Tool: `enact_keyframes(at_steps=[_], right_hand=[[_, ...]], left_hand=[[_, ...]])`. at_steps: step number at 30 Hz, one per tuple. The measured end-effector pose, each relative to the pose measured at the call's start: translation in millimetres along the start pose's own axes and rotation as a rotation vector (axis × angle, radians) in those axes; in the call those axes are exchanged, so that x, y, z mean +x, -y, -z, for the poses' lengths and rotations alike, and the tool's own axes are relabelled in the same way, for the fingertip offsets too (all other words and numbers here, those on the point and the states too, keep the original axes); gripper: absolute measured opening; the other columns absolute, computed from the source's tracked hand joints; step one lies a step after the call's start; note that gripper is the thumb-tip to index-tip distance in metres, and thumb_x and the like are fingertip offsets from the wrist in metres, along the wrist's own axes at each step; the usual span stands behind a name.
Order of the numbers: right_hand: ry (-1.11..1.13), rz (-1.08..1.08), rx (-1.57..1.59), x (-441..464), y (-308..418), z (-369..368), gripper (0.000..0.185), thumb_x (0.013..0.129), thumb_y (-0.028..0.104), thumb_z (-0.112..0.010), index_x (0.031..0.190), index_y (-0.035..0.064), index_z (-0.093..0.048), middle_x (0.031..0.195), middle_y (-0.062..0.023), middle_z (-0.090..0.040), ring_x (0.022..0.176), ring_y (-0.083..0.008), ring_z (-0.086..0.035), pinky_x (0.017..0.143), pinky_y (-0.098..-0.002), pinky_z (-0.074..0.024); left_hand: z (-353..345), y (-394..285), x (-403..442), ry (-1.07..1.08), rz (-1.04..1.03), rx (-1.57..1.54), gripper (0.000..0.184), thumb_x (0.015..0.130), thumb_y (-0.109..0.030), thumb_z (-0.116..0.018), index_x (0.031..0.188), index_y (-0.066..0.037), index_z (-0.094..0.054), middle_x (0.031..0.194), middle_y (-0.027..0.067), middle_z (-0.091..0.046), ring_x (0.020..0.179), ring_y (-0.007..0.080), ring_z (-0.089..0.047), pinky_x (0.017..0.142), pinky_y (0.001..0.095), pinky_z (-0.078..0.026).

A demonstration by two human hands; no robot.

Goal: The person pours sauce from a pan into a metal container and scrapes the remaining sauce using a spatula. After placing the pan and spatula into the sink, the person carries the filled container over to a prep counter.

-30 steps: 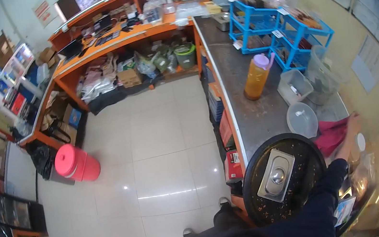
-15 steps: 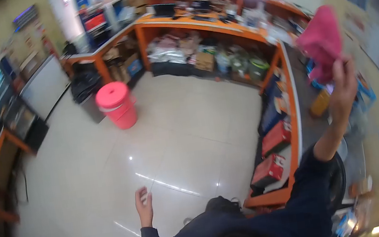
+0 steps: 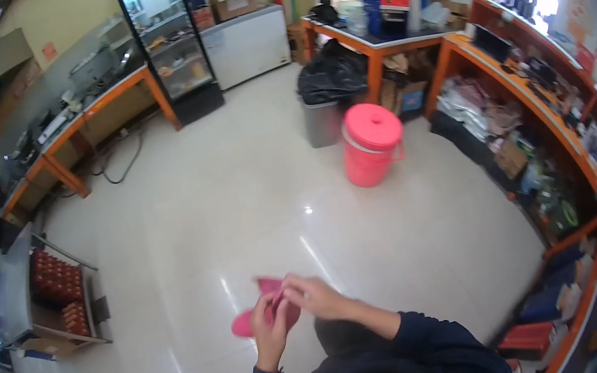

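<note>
In the head view, relative to the pink bucket [image 3: 373, 145], your left hand [image 3: 269, 323] and right hand [image 3: 314, 296] are nearer you, fingers curled, both pinching the pink cloth [image 3: 245, 324] between them.

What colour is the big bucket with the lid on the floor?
The bucket is bright pink, and so is its lid, as the head view shows.

Pale tiled floor [image 3: 189, 225], glossy | yellow wall [image 3: 74, 27] | orange-framed desk [image 3: 529, 89] | white chest freezer [image 3: 246, 47] | lit display fridge [image 3: 170, 44]
</note>
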State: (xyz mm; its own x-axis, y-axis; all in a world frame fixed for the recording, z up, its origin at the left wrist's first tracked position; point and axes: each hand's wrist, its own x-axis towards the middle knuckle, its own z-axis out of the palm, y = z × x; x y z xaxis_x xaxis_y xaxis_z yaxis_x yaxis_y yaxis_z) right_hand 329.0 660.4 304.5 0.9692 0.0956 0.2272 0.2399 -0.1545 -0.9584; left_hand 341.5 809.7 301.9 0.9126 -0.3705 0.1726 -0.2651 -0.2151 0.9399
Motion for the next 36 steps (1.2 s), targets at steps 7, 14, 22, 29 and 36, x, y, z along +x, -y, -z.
enact_keyframes(at_steps=[7,14,22,29,36], right_hand=[[0.536,0.015,0.285,165.9,-22.5,-70.1,0.016,0.084,0.017,-0.049,0.092,0.0041,-0.050,0.085,-0.0136,-0.056,0.078,-0.0251,-0.055,0.070,-0.0304,-0.0423],[0.807,0.240,-0.217,307.0,-137.2,-149.3,0.020,0.075,0.002,-0.052,0.095,0.0039,-0.054,0.090,-0.0138,-0.057,0.085,-0.0284,-0.055,0.073,-0.0338,-0.0438],[0.533,0.075,-0.140,557.2,-105.9,-155.6,0.012,0.073,0.001,-0.058,0.084,0.0019,-0.061,0.080,-0.0110,-0.062,0.075,-0.0200,-0.060,0.069,-0.0273,-0.0452],[0.051,0.267,0.324,716.2,-41.5,-173.8,0.003,0.078,0.002,-0.055,0.080,-0.0002,-0.055,0.071,-0.0078,-0.056,0.064,-0.0181,-0.054,0.065,-0.0279,-0.0439],[0.325,0.810,0.601,890.9,3.5,-246.0,0.015,0.075,0.009,-0.060,0.089,0.0059,-0.054,0.071,-0.0089,-0.055,0.057,-0.0202,-0.052,0.054,-0.0327,-0.0416]], left_hand=[[110.4,-0.8,69.4,-0.521,0.186,-0.014,0.012,0.086,-0.007,-0.046,0.078,0.001,-0.049,0.068,0.0011,-0.048,0.066,0.0060,-0.043,0.060,0.0196,-0.036],[232.7,28.2,133.9,-0.921,0.205,0.025,0.014,0.087,-0.009,-0.045,0.076,-0.001,-0.048,0.068,-0.0004,-0.047,0.064,0.0049,-0.042,0.059,0.0188,-0.036],[421.6,91.4,247.9,-1.075,0.164,0.184,0.015,0.087,-0.010,-0.043,0.079,0.001,-0.048,0.071,0.0041,-0.051,0.067,0.0090,-0.047,0.064,0.0210,-0.037],[550.8,127.0,393.1,-1.155,-0.225,0.292,0.015,0.088,-0.012,-0.040,0.078,-0.001,-0.044,0.067,0.0060,-0.046,0.061,0.0148,-0.043,0.063,0.0245,-0.036],[665.2,163.8,619.4,-1.063,-0.863,0.045,0.022,0.090,-0.025,-0.040,0.076,-0.008,-0.038,0.066,0.0023,-0.039,0.061,0.0106,-0.037,0.055,0.0230,-0.033]])
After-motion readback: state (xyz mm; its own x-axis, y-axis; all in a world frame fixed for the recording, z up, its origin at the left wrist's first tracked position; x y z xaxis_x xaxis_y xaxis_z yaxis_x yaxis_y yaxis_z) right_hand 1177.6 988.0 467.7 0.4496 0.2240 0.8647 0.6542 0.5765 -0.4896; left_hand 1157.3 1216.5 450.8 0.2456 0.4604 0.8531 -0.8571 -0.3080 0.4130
